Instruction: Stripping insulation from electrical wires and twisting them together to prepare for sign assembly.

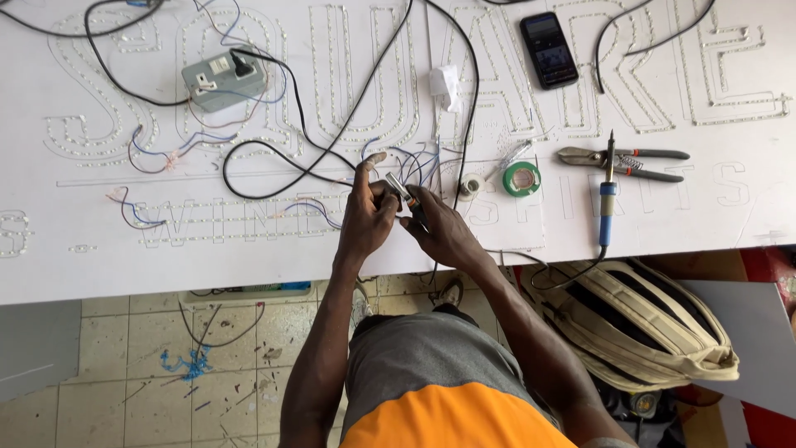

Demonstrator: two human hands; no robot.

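**Both hands on a small tool beside the wire bundle**

We see the left hand [365, 217] and the right hand [441, 232] meeting over the white surface [249, 249], just left of the green tape roll [521, 178]. Between them sits a small metal tool [400, 191]; the fingers of both hands are closed around it, the left forefinger raised. Thin blue and white wires [414, 164] rise just above the tool, left of the tape roll. A soldering iron [608, 199] and cutters [622, 162] lie right of the tape roll, a phone [548, 50] above it. A grey socket box [224, 79] sits far to its left.
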